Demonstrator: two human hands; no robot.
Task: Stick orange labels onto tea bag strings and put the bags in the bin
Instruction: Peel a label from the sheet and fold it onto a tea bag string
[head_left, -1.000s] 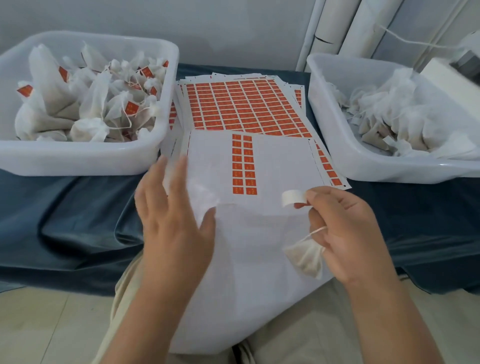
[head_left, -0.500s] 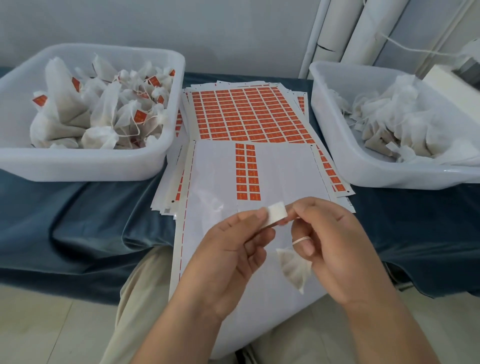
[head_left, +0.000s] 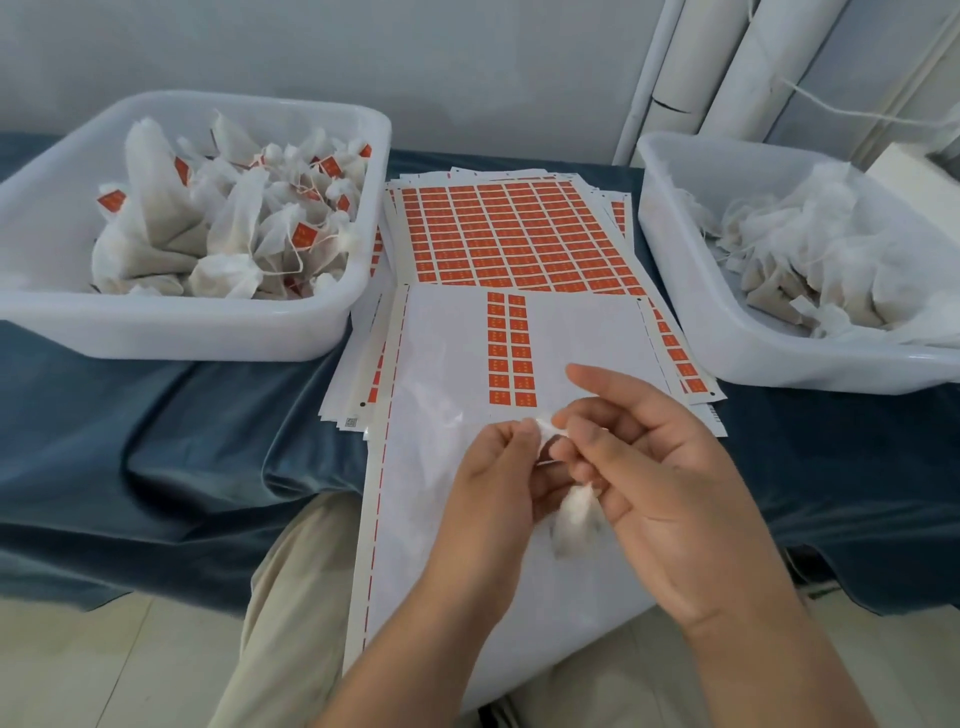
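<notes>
Left hand (head_left: 498, 467) pinches a small white tab (head_left: 543, 430); right hand (head_left: 665, 467), fingers curled, grips the tea bag (head_left: 574, 514). It hangs between both palms, over the label sheet (head_left: 457, 364).

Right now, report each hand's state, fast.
Left hand: pinches the white tab.
Right hand: fingers curled, holds the tea bag.
</notes>
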